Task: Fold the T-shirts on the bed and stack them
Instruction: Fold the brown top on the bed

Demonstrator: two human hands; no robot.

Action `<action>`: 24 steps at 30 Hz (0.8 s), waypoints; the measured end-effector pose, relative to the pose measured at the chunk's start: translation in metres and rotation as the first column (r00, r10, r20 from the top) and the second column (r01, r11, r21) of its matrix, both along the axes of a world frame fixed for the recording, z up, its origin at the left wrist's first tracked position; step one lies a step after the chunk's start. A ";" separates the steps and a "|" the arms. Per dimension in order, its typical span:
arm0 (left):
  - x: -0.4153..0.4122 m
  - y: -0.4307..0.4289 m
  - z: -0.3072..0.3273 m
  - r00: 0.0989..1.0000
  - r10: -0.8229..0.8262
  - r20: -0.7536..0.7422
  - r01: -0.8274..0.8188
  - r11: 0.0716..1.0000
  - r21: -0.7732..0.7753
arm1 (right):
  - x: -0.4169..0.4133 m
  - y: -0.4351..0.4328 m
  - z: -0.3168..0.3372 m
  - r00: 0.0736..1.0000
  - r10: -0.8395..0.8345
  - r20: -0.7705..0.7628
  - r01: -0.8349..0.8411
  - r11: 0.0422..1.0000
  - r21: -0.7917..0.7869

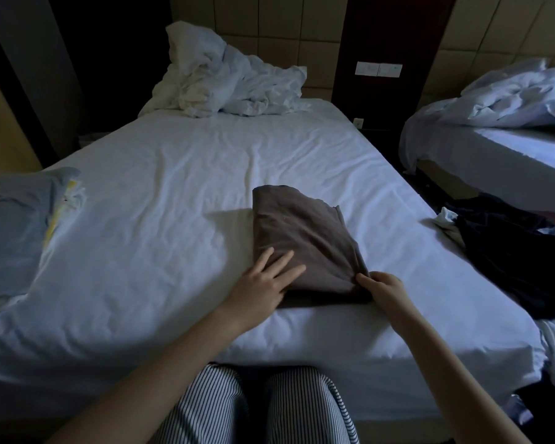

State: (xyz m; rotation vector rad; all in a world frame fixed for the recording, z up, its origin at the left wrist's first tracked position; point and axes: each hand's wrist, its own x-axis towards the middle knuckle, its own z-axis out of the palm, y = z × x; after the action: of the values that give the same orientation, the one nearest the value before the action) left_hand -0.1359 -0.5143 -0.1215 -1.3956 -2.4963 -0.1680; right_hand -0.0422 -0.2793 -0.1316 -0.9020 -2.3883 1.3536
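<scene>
Pinching + pressing brown tee (302,238).

The left hand (263,285) covers the near left corner of the folded brown T-shirt (305,238), so the edge beneath it cannot be seen. The right hand (383,288) pinches the near right corner, its fingers curled out of sight. At the right edge of the bed (173,187) a dark heap of clothes (510,251) runs off the picture's right side, too dim to tell its garments apart. A pale blue bundle (10,232) at the left edge is cut off. The striped trousers (212,408) and both forearms leave by the bottom edge
</scene>
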 end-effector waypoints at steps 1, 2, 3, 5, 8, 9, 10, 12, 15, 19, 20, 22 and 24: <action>-0.003 -0.005 -0.010 0.999 -0.008 -0.048 0.007 1.000 -0.023 | 0.000 0.001 -0.001 1.000 0.004 -0.004 -0.004 1.000 0.001; -0.004 -0.007 -0.017 0.996 0.012 -0.089 -0.018 0.998 -0.067 | 0.001 0.001 -0.001 1.000 0.007 -0.004 -0.007 1.000 0.017; -0.004 -0.006 -0.024 0.996 0.030 -0.082 -0.040 0.991 -0.127 | 0.002 0.001 -0.003 1.000 0.018 -0.013 -0.018 0.999 0.043; -0.001 0.000 -0.031 0.998 0.026 -0.060 -0.038 0.977 -0.209 | 0.006 0.000 -0.003 0.999 0.038 -0.001 -0.038 0.994 0.099; 0.002 -0.001 -0.008 0.998 0.023 0.057 -0.009 0.974 -0.225 | 0.007 -0.005 0.005 0.998 0.034 0.055 -0.043 0.983 0.176; -0.003 -0.004 0.003 0.985 -0.001 0.175 0.030 0.985 -0.167 | 0.006 -0.007 0.010 0.998 0.015 0.061 -0.026 0.981 0.194; -0.009 -0.008 0.021 0.933 -0.026 0.360 0.078 0.988 -0.131 | 0.005 -0.009 0.018 0.999 -0.009 0.044 0.000 0.978 0.210; -0.025 -0.004 0.055 0.788 -0.042 0.614 0.100 0.993 -0.060 | -0.001 -0.019 0.041 0.997 0.013 -0.082 0.012 0.954 0.300; -0.055 0.022 0.079 0.817 -0.040 0.575 -0.096 0.974 0.204 | -0.026 -0.038 0.068 0.969 0.184 -0.162 -0.080 0.862 0.501; -0.088 0.084 0.083 0.839 0.291 0.459 -0.264 0.956 -0.124 | -0.052 -0.061 0.039 0.971 0.199 0.134 -0.240 0.813 0.530; -0.093 0.098 0.076 0.817 0.332 0.471 -0.271 0.943 -0.195 | -0.051 -0.061 0.024 0.962 0.168 0.214 -0.260 0.797 0.545; -0.099 0.118 0.052 0.807 0.359 0.469 -0.244 0.926 -0.289 | -0.044 -0.061 0.001 0.950 0.100 0.296 -0.263 0.769 0.583; -0.106 0.129 0.023 0.808 0.382 0.449 -0.256 0.913 -0.317 | -0.042 -0.061 -0.010 0.954 0.067 0.291 -0.245 0.734 0.634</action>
State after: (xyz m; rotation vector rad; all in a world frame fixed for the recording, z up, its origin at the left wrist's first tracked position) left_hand -0.2415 -0.3851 -0.0987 -1.0763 -3.2504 -0.1804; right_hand -0.0840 -0.3401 -0.1415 -0.6863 -2.8744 0.3274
